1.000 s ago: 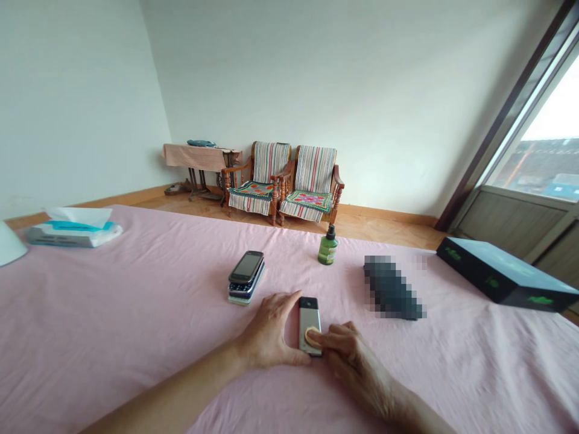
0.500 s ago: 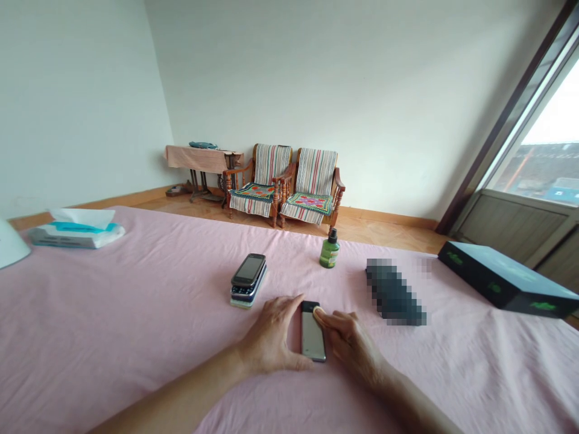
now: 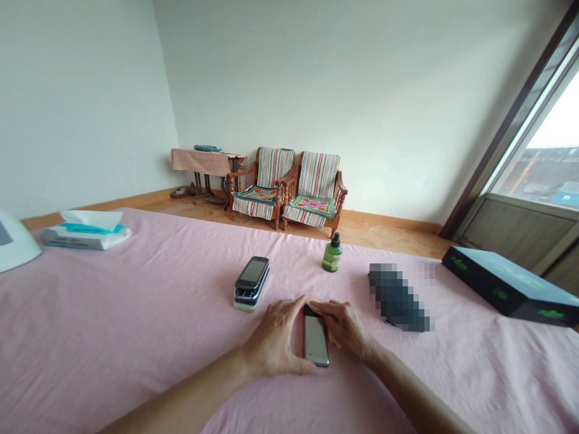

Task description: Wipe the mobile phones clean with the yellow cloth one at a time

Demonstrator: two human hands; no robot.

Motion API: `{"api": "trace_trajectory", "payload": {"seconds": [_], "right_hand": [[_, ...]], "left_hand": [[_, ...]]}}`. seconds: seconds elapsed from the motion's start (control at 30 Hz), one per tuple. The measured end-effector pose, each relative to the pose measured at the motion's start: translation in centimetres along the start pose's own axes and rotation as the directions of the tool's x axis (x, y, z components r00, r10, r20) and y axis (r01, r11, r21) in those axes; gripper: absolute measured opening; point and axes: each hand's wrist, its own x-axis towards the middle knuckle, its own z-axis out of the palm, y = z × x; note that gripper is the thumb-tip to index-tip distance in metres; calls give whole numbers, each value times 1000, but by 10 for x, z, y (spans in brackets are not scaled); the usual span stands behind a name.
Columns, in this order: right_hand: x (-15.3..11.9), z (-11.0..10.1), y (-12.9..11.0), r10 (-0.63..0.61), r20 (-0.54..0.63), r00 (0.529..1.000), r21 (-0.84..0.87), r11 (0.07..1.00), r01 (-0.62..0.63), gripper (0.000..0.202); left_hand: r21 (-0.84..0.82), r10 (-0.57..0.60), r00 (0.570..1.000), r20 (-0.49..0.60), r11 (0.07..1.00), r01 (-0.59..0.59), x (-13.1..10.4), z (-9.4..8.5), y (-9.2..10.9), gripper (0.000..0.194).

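A mobile phone (image 3: 316, 342) with a pale face and a dark top end lies flat on the pink sheet. My left hand (image 3: 274, 337) braces it from the left, fingertips at the far end and thumb at the near end. Closed fingers of my right hand (image 3: 346, 328) press a small yellowish cloth (image 3: 335, 339) onto the phone's dark top end; most of the cloth is hidden beneath them. Left of the hands, a stack of phones (image 3: 252, 282) sits on the sheet. Beyond them stands a green bottle (image 3: 332, 256) with a black cap.
To the right lie a pixelated dark object (image 3: 398, 301) and a black box (image 3: 511, 286) with a pale lid. A tissue pack (image 3: 85, 232) is at the left, near a white rounded object (image 3: 15, 244). Two wooden chairs (image 3: 312, 181) stand past the far edge of the pink sheet (image 3: 136, 313).
My right hand has slid the cloth from the phone's right edge up and left onto its top end. The left hand keeps its hold. The view has shifted slightly.
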Motion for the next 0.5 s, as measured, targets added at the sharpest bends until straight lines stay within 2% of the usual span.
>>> {"api": "trace_trajectory", "payload": {"seconds": [0.13, 0.27, 0.37, 0.43, 0.5], "right_hand": [[-6, 0, -6, -15, 17, 1000, -8, 1000, 15, 36], [-36, -10, -37, -57, 95, 994, 20, 998, 55, 30], [-55, -16, -55, -96, 127, 987, 127, 989, 80, 27], [-62, -13, -58, -63, 140, 988, 253, 967, 26, 23], [-65, -4, -52, 77, 109, 991, 454, 883, -119, 21]], "left_hand": [[-3, 2, 1000, -5, 1000, -2, 0, 2, -3, 116], [6, -27, 1000, 7, 1000, 27, 0, 3, -4, 116], [16, -19, 1000, 0, 1000, 19, -1, 4, -4, 111], [22, -5, 1000, -5, 1000, 5, -1, 4, -4, 106], [21, -2, 1000, -6, 1000, 2, -3, 3, -4, 103]]}}
